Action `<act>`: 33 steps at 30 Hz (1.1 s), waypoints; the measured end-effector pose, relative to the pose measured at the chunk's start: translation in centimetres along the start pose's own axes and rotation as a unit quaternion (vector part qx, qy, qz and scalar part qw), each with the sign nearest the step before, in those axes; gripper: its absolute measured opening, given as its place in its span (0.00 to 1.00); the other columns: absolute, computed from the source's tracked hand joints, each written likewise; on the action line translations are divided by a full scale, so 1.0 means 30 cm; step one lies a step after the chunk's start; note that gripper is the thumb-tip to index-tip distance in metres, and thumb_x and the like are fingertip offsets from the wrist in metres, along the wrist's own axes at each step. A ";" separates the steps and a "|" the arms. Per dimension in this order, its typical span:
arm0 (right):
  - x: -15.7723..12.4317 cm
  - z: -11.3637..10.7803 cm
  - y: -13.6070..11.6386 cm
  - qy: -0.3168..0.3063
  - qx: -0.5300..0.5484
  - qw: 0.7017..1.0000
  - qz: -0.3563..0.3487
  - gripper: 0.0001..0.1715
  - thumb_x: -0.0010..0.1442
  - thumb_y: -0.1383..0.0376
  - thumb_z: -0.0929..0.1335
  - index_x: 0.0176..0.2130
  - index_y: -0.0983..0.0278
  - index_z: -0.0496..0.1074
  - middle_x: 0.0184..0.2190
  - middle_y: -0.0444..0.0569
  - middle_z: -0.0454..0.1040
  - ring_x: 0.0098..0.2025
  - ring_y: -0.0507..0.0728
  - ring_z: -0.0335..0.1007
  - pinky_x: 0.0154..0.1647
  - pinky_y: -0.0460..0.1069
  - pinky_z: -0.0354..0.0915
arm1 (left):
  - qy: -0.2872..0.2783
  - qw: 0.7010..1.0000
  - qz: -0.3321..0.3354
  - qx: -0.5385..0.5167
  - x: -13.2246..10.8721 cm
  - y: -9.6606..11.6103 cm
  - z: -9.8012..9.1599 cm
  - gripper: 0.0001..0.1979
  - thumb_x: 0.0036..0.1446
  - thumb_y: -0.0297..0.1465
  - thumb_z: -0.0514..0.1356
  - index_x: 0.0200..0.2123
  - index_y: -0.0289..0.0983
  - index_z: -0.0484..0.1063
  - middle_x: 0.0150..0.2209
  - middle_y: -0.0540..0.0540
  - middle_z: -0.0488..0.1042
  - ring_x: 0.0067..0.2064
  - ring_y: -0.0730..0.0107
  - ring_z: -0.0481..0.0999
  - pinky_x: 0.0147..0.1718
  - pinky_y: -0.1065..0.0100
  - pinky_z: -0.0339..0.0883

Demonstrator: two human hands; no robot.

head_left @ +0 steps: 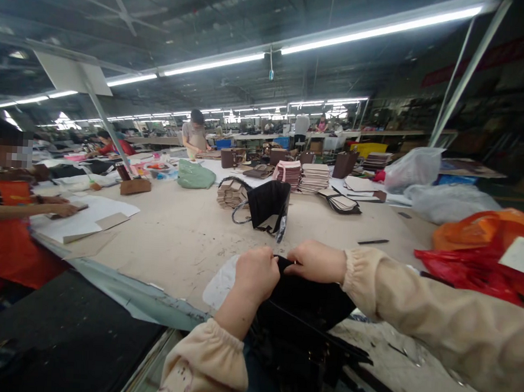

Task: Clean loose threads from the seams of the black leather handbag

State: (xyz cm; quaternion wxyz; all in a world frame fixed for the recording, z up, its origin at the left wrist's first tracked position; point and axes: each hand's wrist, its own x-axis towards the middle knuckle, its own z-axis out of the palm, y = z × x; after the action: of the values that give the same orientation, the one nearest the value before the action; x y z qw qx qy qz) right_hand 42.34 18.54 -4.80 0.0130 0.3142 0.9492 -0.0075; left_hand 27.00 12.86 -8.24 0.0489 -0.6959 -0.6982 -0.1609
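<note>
A black handbag (313, 299) lies tilted at the near edge of the table, its dark inside facing up. My left hand (257, 272) is closed on the bag's far left rim. Close beside it, my right hand (318, 261) grips the same rim, thumb and fingers pressed together. Below, the bag's front and straps hang in shadow, so their details are hard to make out. Another black bag (268, 205) stands open on the table just beyond my hands. A clear plastic piece (221, 282) lies left of my left wrist.
Brown panel stacks (315, 178) and a green plastic bag (196, 174) stand farther back. A dark pen-like tool (373, 242) lies to the right, near red and orange plastic bags (485, 239). At left, a co-worker's hand (66, 209) rests over white sheets (119, 207).
</note>
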 end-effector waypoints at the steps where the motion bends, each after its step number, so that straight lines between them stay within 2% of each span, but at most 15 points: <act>1: 0.013 -0.006 0.003 -0.014 -0.003 1.000 -0.011 0.19 0.59 0.56 0.62 0.31 0.66 0.76 0.26 0.52 0.76 0.28 0.55 0.70 0.27 0.46 0.56 | 0.000 1.000 0.005 -0.001 0.000 -0.003 0.001 0.13 0.57 0.34 0.49 0.30 0.37 0.72 0.31 0.43 0.76 0.33 0.63 0.74 0.29 0.66 0.61; 4: 0.057 -0.005 0.006 -0.050 0.007 0.998 -0.036 0.20 0.59 0.57 0.61 0.30 0.67 0.77 0.25 0.53 0.76 0.25 0.54 0.68 0.25 0.46 0.55 | 0.004 0.999 0.030 -0.020 0.004 -0.020 0.005 0.12 0.57 0.33 0.50 0.28 0.37 0.71 0.30 0.44 0.75 0.33 0.63 0.74 0.31 0.66 0.62; 7: 0.082 0.015 0.009 -0.050 0.021 0.998 -0.039 0.20 0.59 0.61 0.61 0.30 0.68 0.77 0.25 0.53 0.76 0.25 0.53 0.67 0.27 0.46 0.56 | 0.005 0.994 0.065 -0.089 0.000 -0.037 -0.001 0.10 0.56 0.31 0.52 0.25 0.37 0.70 0.31 0.45 0.75 0.36 0.65 0.74 0.36 0.66 0.64; 9: 0.077 0.027 0.015 -0.039 0.029 0.998 -0.030 0.20 0.59 0.63 0.60 0.31 0.68 0.77 0.25 0.53 0.76 0.26 0.53 0.67 0.28 0.46 0.57 | 0.008 0.982 0.078 -0.169 -0.020 -0.038 -0.016 0.05 0.54 0.31 0.55 0.29 0.37 0.70 0.37 0.45 0.75 0.41 0.66 0.74 0.40 0.67 0.65; 10: 0.068 0.031 0.020 -0.033 0.037 0.999 -0.022 0.20 0.59 0.63 0.59 0.31 0.68 0.77 0.25 0.52 0.76 0.26 0.53 0.67 0.28 0.45 0.57 | 0.007 0.975 0.075 -0.208 -0.035 -0.035 -0.026 0.06 0.52 0.31 0.58 0.34 0.37 0.70 0.41 0.45 0.75 0.44 0.66 0.73 0.43 0.67 0.65; 11: 0.056 0.031 0.025 -0.027 0.047 0.998 -0.011 0.19 0.58 0.64 0.59 0.30 0.68 0.77 0.24 0.52 0.76 0.25 0.53 0.67 0.27 0.45 0.57 | 0.001 0.970 0.066 -0.236 -0.051 -0.029 -0.036 0.14 0.50 0.32 0.60 0.42 0.38 0.69 0.47 0.44 0.73 0.47 0.64 0.72 0.45 0.66 0.65; 13: 0.028 0.025 0.036 -0.012 0.067 0.998 0.017 0.19 0.57 0.65 0.59 0.29 0.67 0.77 0.23 0.51 0.75 0.24 0.53 0.67 0.27 0.45 0.58 | -0.027 0.968 0.034 -0.248 -0.082 -0.016 -0.053 0.35 0.46 0.34 0.63 0.57 0.37 0.56 0.55 0.40 0.66 0.52 0.59 0.68 0.49 0.63 0.64; 14: 0.014 0.019 0.041 -0.004 0.075 0.997 0.033 0.19 0.57 0.65 0.59 0.28 0.67 0.77 0.22 0.51 0.75 0.24 0.52 0.67 0.27 0.45 0.58 | -0.048 0.970 0.018 -0.238 -0.093 -0.012 -0.058 0.41 0.46 0.35 0.63 0.61 0.36 0.49 0.56 0.37 0.65 0.54 0.56 0.67 0.50 0.61 0.63; 15: 0.001 0.013 0.045 0.002 0.082 0.996 0.047 0.19 0.57 0.65 0.59 0.27 0.67 0.77 0.22 0.51 0.75 0.24 0.52 0.67 0.27 0.45 0.58 | -0.071 0.972 0.005 -0.223 -0.098 -0.010 -0.059 0.43 0.47 0.34 0.62 0.63 0.35 0.44 0.56 0.35 0.65 0.55 0.53 0.67 0.51 0.58 0.63; 17: -0.023 0.005 0.048 0.005 0.095 0.993 0.070 0.20 0.57 0.65 0.59 0.26 0.67 0.77 0.21 0.50 0.74 0.23 0.52 0.66 0.26 0.44 0.58 | -0.114 0.971 0.000 -0.208 -0.092 -0.017 -0.055 0.40 0.50 0.30 0.57 0.64 0.32 0.41 0.53 0.34 0.68 0.52 0.52 0.69 0.50 0.57 0.63; 19: -0.040 0.006 0.047 0.000 0.115 0.990 0.086 0.20 0.58 0.64 0.59 0.25 0.67 0.76 0.20 0.50 0.73 0.22 0.52 0.66 0.25 0.44 0.58 | -0.142 0.964 0.021 -0.225 -0.068 -0.035 -0.045 0.38 0.50 0.23 0.53 0.64 0.33 0.42 0.50 0.37 0.71 0.51 0.57 0.70 0.49 0.59 0.64; 23: -0.053 0.032 0.054 0.010 0.138 0.985 0.099 0.21 0.59 0.63 0.59 0.24 0.66 0.74 0.19 0.49 0.72 0.22 0.52 0.65 0.25 0.44 0.57 | -0.129 0.956 0.064 -0.257 -0.018 -0.061 -0.032 0.36 0.45 0.17 0.50 0.60 0.40 0.51 0.53 0.44 0.68 0.53 0.66 0.68 0.54 0.62 0.60; 27: -0.048 0.055 0.083 0.019 0.169 0.980 0.105 0.20 0.58 0.63 0.59 0.23 0.66 0.73 0.18 0.47 0.70 0.22 0.51 0.64 0.24 0.43 0.55 | -0.084 0.965 0.127 -0.215 0.002 -0.033 -0.023 0.21 0.47 0.21 0.56 0.46 0.41 0.67 0.57 0.45 0.63 0.56 0.64 0.64 0.56 0.63 0.59; 30: -0.042 0.062 0.103 0.029 0.178 0.977 0.112 0.20 0.59 0.62 0.59 0.23 0.65 0.72 0.17 0.46 0.69 0.22 0.51 0.63 0.23 0.43 0.54 | -0.055 0.974 0.133 -0.174 0.021 -0.004 -0.007 0.09 0.50 0.28 0.60 0.38 0.39 0.72 0.55 0.43 0.65 0.54 0.62 0.67 0.53 0.62 0.62; 33: -0.039 0.066 0.116 0.030 0.180 0.977 0.114 0.20 0.59 0.62 0.59 0.23 0.65 0.71 0.17 0.45 0.70 0.22 0.51 0.63 0.23 0.44 0.54 | -0.049 0.974 0.148 -0.164 0.054 0.009 0.009 0.04 0.53 0.31 0.59 0.31 0.39 0.73 0.49 0.46 0.71 0.46 0.66 0.72 0.48 0.66 0.65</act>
State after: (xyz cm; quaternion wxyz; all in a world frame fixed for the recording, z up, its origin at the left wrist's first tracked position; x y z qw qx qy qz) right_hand 45.39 20.60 -6.76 -0.0716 0.4179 0.8902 -0.1667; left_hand 27.25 14.49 -7.99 -0.0771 -0.7969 -0.5532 -0.2301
